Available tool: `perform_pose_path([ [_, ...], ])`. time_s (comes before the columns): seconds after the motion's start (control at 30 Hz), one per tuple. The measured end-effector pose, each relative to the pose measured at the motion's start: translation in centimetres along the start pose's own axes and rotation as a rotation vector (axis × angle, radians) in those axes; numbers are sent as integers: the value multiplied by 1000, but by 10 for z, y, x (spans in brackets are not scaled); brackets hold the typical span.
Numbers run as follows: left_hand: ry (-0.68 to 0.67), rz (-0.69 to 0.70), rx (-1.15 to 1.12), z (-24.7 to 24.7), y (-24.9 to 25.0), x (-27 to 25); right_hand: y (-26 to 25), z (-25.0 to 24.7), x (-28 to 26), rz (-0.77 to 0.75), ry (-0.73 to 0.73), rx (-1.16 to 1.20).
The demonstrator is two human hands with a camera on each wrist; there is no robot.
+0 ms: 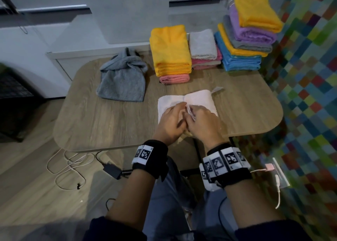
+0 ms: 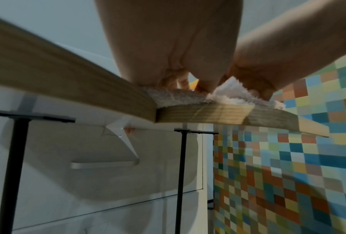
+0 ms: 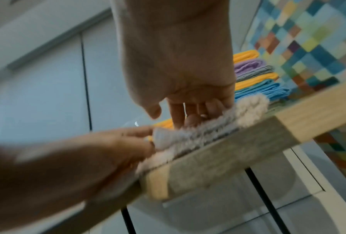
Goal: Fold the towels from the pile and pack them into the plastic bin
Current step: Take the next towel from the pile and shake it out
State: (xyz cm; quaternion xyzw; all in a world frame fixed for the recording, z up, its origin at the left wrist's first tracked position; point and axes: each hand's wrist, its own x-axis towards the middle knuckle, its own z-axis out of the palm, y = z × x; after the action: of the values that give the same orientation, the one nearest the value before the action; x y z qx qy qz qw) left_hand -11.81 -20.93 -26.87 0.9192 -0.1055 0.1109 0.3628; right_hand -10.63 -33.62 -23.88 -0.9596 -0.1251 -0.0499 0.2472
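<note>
**Head view: white towel mid-fold at near table edge**

Landmark: white towel (image 1: 189,102), lying flat on the wooden table (image 1: 102,124), its near end at the table's front edge. Beyond it to the left: a crumpled grey towel (image 1: 122,78). Directly beyond it: a folded yellow stack (image 1: 170,49) on a pink towel, then a white-on-pink stack (image 1: 203,44), then a taller mixed stack (image 1: 244,38) at far right. No bin in view. Cables (image 1: 67,166) on the floor below the table's near-left side.

Both hands lie on the towel, covering its near middle. Left hand (image 1: 170,124): fingers bent, tips down on the towel; a grasp cannot be confirmed. Right hand (image 1: 202,126): fingers pinching a raised fold of the towel, seen in the head and left wrist views.
</note>
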Motion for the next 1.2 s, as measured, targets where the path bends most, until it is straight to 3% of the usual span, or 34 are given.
perform_pose_path([
  [0.1, -13, 17, 22, 0, 0, -1, 5, -18, 2, 115, 58, 254],
  [0.17, -7, 7, 34, 0, 0, -1, 14, -25, 1, 191, 176, 144],
  [0.23, -12, -17, 62, 2, -2, -1, 23, -28, -1, 327, 96, 30],
  [0.37, -51, -15, 130, 5, 3, 2, 31, -33, 5, 493, -76, 334],
  [0.47, -142, -5, 127, 12, 20, 8, 37, -48, 8, 554, -19, 550],
  [0.53, -169, 36, 71, 17, 33, 14, 40, -61, 8, 598, 61, 544],
  [0.63, -96, 15, -50, 15, 42, 19, 37, -72, 9, 511, 230, 433],
  [0.7, 20, -124, -155, 8, 40, 20, 27, -70, 7, 349, 302, 318],
  [0.77, 133, -293, -410, 2, 37, 24, 14, -61, 5, 205, 289, 221],
  [0.87, 196, -491, -790, -2, 32, 32, 1, -41, -5, 12, 175, 167],
  [1.0, 168, -474, -641, -4, 26, 35, 6, -19, -11, -27, -41, 130],
  [1.03, 154, -454, -601, -4, 25, 36, 7, -18, -10, -12, -35, 221],
  [1.1, 136, -432, -523, -4, 27, 39, 11, -17, -8, 25, 108, 392],
  [1.17, 122, -414, -395, -1, 28, 40, 18, -19, -3, 140, 209, 351],
  [1.2, 123, -406, -307, 1, 27, 40, 22, -20, 0, 237, 188, 299],
])
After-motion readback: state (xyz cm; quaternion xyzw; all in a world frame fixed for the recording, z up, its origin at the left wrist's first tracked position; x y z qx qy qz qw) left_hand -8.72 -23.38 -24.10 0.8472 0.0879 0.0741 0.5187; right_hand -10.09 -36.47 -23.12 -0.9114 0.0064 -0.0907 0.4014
